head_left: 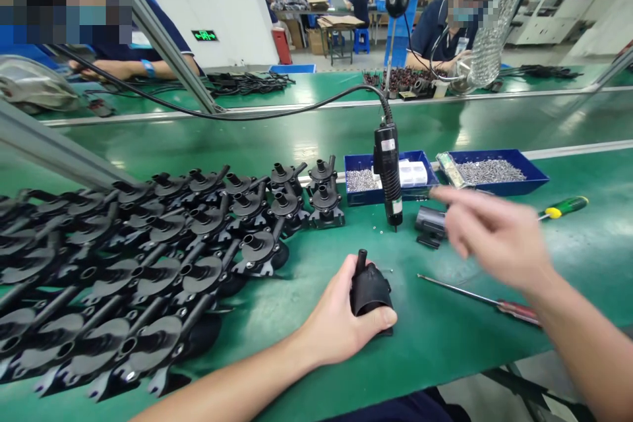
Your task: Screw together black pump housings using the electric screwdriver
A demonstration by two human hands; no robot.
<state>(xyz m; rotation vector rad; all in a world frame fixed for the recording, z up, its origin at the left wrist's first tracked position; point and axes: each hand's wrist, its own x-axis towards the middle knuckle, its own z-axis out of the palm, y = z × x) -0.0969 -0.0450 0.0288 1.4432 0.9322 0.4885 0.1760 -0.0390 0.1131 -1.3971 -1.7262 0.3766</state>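
My left hand (341,316) is wrapped round a black plastic pump housing (370,290), resting on the green bench with its short pipe pointing up. My right hand (494,237) is blurred by motion over the bench. Its index finger points left toward the bins, apart from the curled lower fingers, and I see nothing held in it. Partly behind that hand lies a black cylindrical part (429,221). A black electric screwdriver (389,171) hangs upright by its cable, beyond the housing. Below my right hand lies a screwdriver with a red handle (517,311).
Many black pump assemblies (202,224) stand in rows at left. Blue bins hold small screws (362,180) and longer screws (494,171). A green-and-yellow screwdriver (566,208) lies at right. Metal frame bars (173,46) cross the bench; co-workers sit opposite.
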